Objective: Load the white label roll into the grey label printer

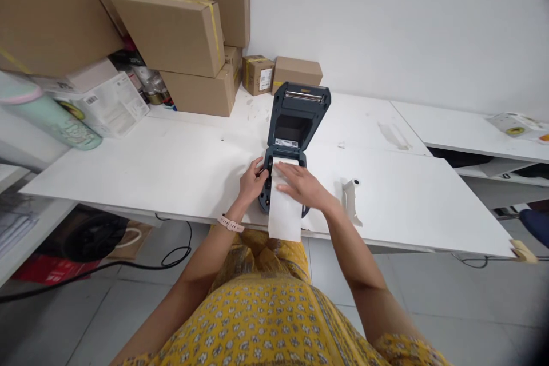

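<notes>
A dark grey label printer stands on the white table near its front edge, its lid raised and tilted back. White label paper runs out of the printer's body and hangs over the table edge toward me. My left hand is at the printer's left side, thumb and fingers closed on its rim. Over the label paper, my right hand lies with fingers stretched out and flat, touching the paper. A small roll core with a curled strip of paper lies to the right. The inside of the printer under my right hand is hidden.
Cardboard boxes are stacked at the back left, with two smaller boxes against the wall. A mint green bottle lies at the far left beside a white box. A black cable trails below the table.
</notes>
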Action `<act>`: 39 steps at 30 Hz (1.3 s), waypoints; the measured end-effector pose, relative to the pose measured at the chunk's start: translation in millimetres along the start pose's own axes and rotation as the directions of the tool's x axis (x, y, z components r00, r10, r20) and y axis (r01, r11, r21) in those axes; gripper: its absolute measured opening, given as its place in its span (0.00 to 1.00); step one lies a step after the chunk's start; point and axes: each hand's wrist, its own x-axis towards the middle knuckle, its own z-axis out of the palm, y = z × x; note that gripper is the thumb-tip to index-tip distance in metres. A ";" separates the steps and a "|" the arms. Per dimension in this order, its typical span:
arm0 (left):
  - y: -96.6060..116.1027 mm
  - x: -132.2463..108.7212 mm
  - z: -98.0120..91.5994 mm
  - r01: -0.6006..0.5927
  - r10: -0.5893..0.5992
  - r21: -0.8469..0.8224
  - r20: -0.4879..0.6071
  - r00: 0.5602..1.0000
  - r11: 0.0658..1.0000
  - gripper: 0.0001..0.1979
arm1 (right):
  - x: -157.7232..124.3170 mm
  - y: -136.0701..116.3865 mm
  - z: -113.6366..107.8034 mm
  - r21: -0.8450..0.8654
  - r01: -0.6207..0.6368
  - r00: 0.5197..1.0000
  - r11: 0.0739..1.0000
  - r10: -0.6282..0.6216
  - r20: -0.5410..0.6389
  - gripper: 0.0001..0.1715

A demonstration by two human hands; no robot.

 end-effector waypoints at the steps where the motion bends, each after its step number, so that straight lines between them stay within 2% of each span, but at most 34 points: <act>1: 0.3 -0.3 0.0 -0.001 0.001 -0.002 0.000 1.000 1.000 0.27 | -15.5 -8.1 6.4 -0.006 -0.002 1.000 1.000 0.002 -0.029 0.36; 4: 1.6 -0.4 0.0 0.004 -0.004 -0.002 0.003 1.000 1.000 0.26 | -48.3 -27.5 25.6 -0.030 -0.024 0.997 0.999 0.022 -0.073 0.32; 7: 2.0 0.8 0.8 0.018 -0.018 -0.008 0.010 1.000 1.000 0.25 | -58.2 -37.4 37.7 -0.042 -0.037 0.991 0.998 0.031 -0.130 0.34; 20: -9.8 4.0 6.7 -0.001 0.001 -0.037 -0.006 1.000 0.999 0.23 | -59.0 -44.7 40.4 -0.023 -0.045 0.987 0.999 0.041 -0.155 0.31; 32: -16.2 5.8 9.5 -0.010 0.006 -0.160 -0.026 1.000 0.987 0.24 | -63.3 -49.3 38.6 -0.111 -0.052 0.989 0.992 0.035 -0.143 0.27; 39: -16.6 6.3 10.2 -0.012 0.000 -0.218 -0.054 0.999 0.976 0.22 | -64.1 -48.5 40.0 -0.082 -0.053 0.986 0.995 0.039 -0.164 0.26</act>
